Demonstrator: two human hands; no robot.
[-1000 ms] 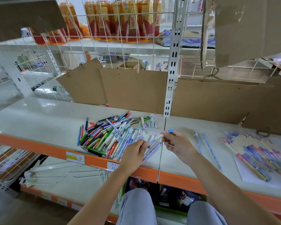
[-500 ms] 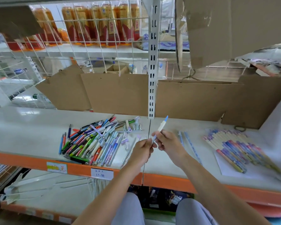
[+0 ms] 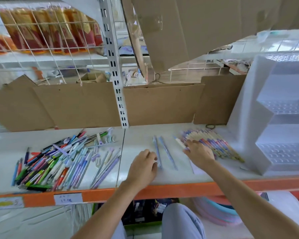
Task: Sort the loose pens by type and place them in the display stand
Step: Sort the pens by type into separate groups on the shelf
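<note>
A white pen (image 3: pixel 180 143) is being laid by the right hand (image 3: pixel 199 155) at the near-left edge of a sorted row of pens (image 3: pixel 212 145); fingers are curled over its lower end, though whether it is pinched or only pressed down cannot be told. The placement is judged deliberate: like is set beside like. Just left of that hand, two blue pens (image 3: pixel 162 152) lie parallel as a separate type. The left hand (image 3: pixel 142 167) is held with fingers loosely curled, nothing gripped, touching or nearly touching the nearer blue pen. Further left, the unsorted pile (image 3: pixel 59 161) is heaped on the shelf (image 3: pixel 140 135). To the right of the row, the tiered display stand (image 3: pixel 273 128) is seen; no pens are visible in its compartments.
</note>
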